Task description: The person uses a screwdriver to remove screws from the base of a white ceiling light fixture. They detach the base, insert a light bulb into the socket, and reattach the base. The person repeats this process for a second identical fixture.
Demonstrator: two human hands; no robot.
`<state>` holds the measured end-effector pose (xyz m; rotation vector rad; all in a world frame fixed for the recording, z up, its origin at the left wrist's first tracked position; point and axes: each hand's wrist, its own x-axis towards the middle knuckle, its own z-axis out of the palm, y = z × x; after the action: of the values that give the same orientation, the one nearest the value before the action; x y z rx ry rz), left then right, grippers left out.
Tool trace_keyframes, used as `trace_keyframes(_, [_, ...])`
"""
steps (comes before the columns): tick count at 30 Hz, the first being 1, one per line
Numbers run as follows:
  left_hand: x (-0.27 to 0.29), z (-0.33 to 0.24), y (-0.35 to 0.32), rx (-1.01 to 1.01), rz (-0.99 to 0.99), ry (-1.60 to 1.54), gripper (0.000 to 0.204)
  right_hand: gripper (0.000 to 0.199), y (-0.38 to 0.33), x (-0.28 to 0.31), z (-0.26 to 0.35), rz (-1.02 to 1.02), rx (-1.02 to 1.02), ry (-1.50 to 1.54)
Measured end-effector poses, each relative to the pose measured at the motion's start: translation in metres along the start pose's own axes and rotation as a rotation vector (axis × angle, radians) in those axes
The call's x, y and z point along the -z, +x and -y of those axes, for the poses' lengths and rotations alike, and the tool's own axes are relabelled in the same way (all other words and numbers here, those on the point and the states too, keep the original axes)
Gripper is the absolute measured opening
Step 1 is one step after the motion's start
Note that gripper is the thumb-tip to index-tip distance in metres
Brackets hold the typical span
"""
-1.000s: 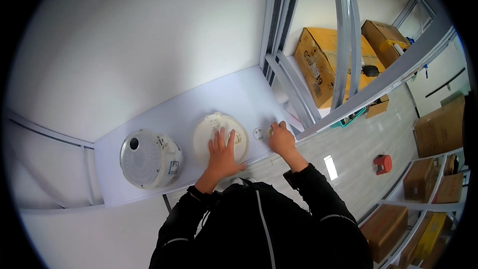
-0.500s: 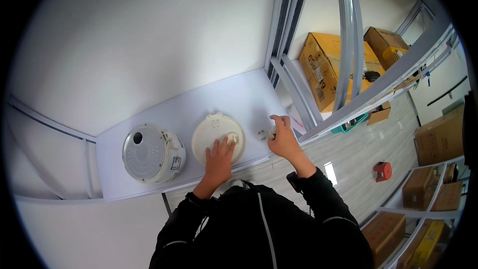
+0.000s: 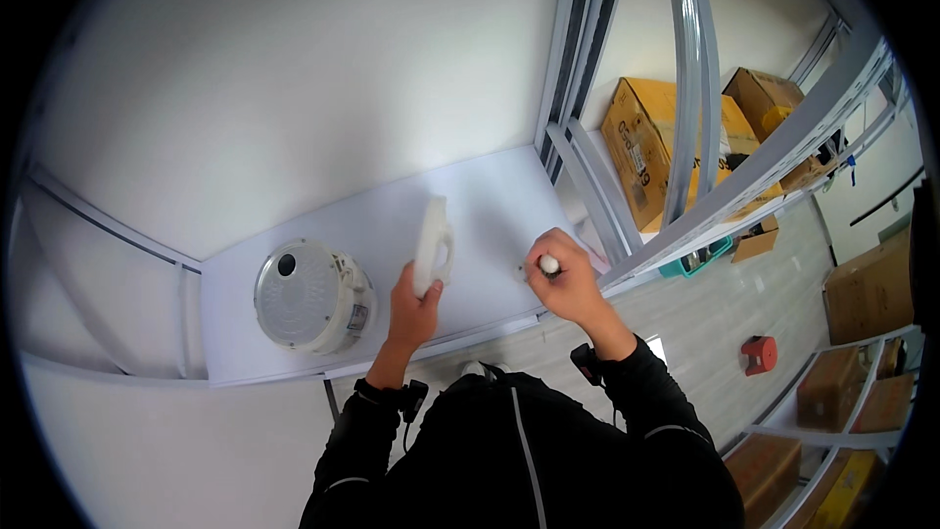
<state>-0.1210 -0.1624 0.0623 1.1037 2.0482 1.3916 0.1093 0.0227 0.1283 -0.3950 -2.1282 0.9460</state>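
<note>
A round white lid [image 3: 431, 243] is being held on edge above the white shelf [image 3: 490, 196], so that only its thin rim and a looped handle on its right face are being shown. It is being grasped at its lower edge by the left hand [image 3: 413, 306]. A small white knob-like part [image 3: 549, 264] is being clenched in the right hand [image 3: 565, 281], close above the shelf. A white rice cooker [image 3: 308, 296], seen from above with a dark hole in its top, is being left standing nearby on the left.
</note>
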Motion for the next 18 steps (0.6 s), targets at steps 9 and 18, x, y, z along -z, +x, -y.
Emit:
trace_keyframes(9, [0.017, -0.042, -0.004, -0.122, 0.009, -1.145, 0.055, 0.063, 0.007, -0.022, 0.014, 0.043, -0.181, 0.003])
trace_keyframes(18, [0.006, -0.022, -0.028, -0.434, 0.091, -0.537, 0.030, 0.080, 0.025, -0.014, 0.034, -0.128, -0.487, 0.561])
